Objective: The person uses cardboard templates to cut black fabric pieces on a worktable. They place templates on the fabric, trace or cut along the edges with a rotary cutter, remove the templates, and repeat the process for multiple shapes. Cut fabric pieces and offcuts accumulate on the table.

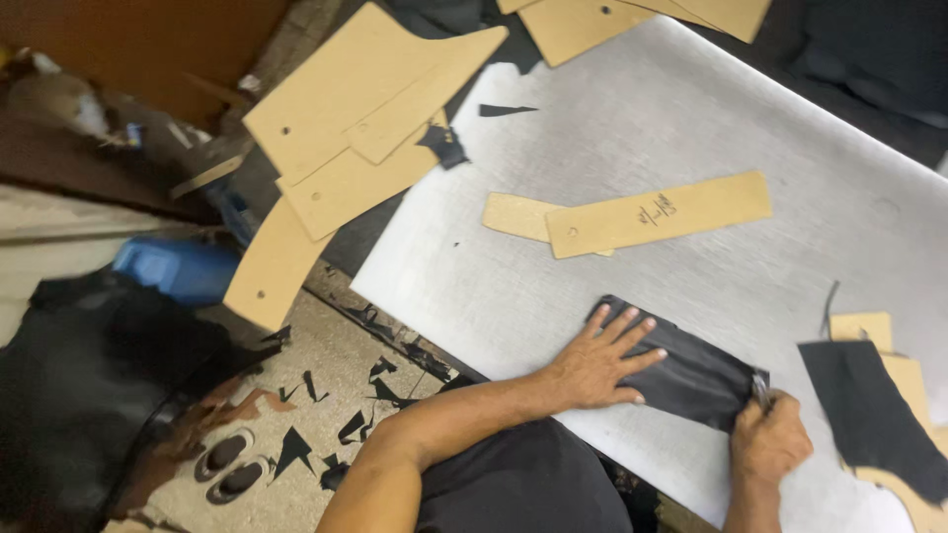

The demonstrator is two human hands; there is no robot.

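Cutting black fabric (691, 380) on the counter (691, 128).
My left hand (597, 363) presses it, fingers spread; my right hand (768, 439) grips a blade (758, 388).

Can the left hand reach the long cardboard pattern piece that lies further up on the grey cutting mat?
Probably yes. The left hand lies flat on the black material, and the long cardboard pattern piece lies just beyond it on the grey cutting mat, with only bare mat between.
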